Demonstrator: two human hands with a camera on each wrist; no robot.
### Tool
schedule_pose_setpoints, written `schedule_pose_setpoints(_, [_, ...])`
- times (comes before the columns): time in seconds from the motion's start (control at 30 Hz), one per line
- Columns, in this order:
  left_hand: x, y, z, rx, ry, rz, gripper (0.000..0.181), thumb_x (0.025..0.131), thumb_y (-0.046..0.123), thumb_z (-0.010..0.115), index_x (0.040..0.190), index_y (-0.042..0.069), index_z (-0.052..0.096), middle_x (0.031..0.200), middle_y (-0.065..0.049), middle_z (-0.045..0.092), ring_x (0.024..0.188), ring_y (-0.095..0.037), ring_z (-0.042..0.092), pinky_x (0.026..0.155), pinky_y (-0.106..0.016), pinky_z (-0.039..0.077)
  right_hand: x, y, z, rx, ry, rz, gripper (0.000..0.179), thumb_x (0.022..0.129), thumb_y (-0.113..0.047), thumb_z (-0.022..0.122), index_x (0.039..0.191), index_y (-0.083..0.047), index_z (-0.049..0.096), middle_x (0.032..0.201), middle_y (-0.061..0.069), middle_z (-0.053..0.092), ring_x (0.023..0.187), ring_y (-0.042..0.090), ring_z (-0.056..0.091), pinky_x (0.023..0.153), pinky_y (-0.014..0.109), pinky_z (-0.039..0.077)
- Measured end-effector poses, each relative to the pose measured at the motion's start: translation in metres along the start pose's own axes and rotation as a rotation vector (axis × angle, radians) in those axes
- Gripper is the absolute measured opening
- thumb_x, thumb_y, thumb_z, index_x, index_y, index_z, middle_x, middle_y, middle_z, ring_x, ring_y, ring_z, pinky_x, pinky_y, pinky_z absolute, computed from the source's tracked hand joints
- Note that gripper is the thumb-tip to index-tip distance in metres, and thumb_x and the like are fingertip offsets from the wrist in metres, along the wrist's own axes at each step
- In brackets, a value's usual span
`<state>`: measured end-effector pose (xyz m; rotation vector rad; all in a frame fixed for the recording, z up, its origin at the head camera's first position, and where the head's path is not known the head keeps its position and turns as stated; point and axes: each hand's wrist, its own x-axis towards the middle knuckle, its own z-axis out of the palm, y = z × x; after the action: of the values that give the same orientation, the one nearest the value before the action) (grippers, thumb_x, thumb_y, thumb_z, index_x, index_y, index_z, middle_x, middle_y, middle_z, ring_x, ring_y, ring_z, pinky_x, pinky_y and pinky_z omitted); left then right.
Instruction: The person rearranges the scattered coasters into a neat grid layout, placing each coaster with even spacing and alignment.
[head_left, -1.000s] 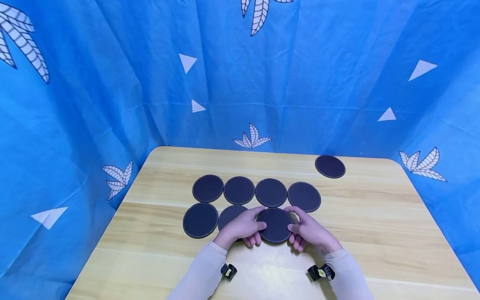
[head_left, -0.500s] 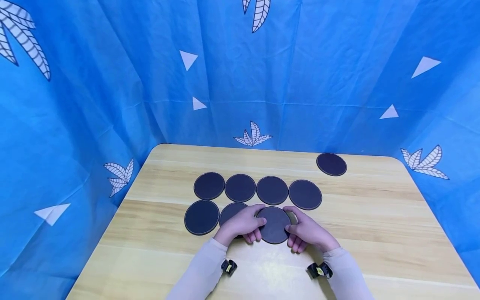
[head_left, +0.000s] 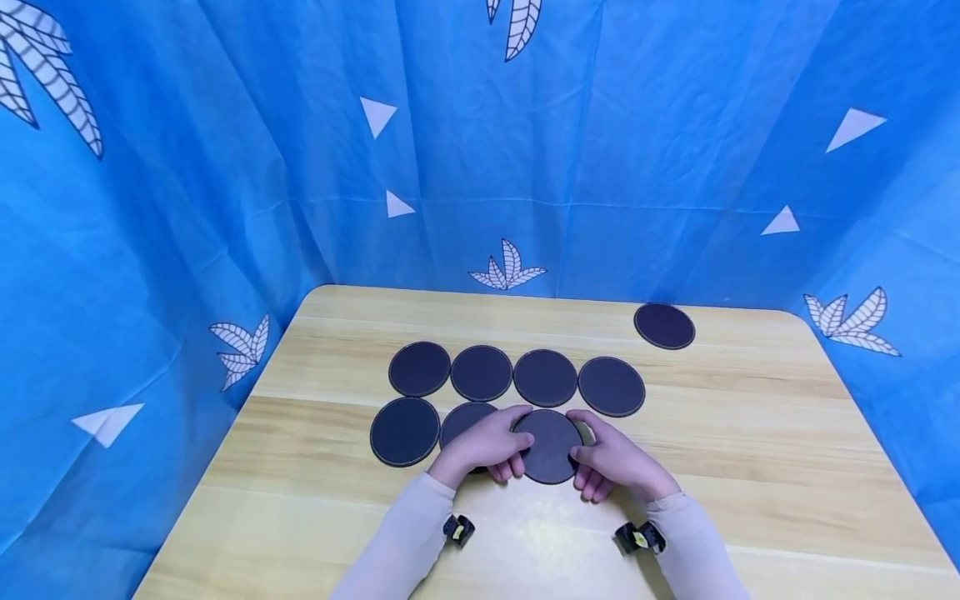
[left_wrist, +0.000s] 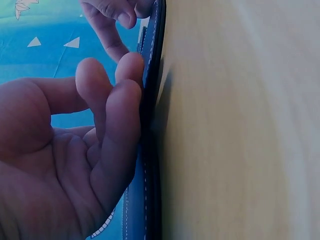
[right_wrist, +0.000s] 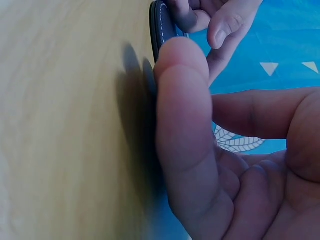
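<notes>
Two hands flank a round black coaster (head_left: 551, 450) with a stitched rim in the head view. My left hand (head_left: 486, 443) pinches its left edge, thumb on top. On the opposite edge, my right hand (head_left: 621, 460) does the same. Part of another coaster (head_left: 454, 423) is hidden beneath my left hand. Seen edge-on in the left wrist view, the coaster (left_wrist: 152, 60) sits close to the tabletop, the fingertips against its rim. In the right wrist view, a finger hides most of the coaster (right_wrist: 162, 22).
Behind the hands, several matching coasters (head_left: 546, 378) form a row, edges nearly touching. Another coaster (head_left: 405, 432) lies front left, and a lone coaster (head_left: 664, 326) lies at the table's back right. Blue printed cloth (head_left: 480, 150) surrounds the wooden table (head_left: 750, 433).
The whole head view has shifted slightly. The coaster between the hands shows a lighter top surface than one second ago. Both hands keep nearly the same grip and place.
</notes>
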<state>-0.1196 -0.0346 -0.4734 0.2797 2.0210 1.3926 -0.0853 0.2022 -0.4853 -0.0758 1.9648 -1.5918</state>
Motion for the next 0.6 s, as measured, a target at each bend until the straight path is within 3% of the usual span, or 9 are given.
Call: schedule_pose_setpoints(0.6, [0.0021, -0.0001, -0.0011, -0.008, -0.011, 0.004, 0.057, 0.103, 0.012, 0.056, 0.156, 0.01, 0.035, 0.065, -0.02, 0.066, 0.042, -0.018, 0.054, 0.042, -0.033, 0.054, 0.0001, -0.0031, -0.0021, 0.004, 0.021, -0.002, 0.06, 0.103, -0.005, 0.047, 0.157, -0.007, 0.02, 0.067, 0.02, 0.066, 0.048, 0.022, 0.064, 0.046, 0.036, 0.056])
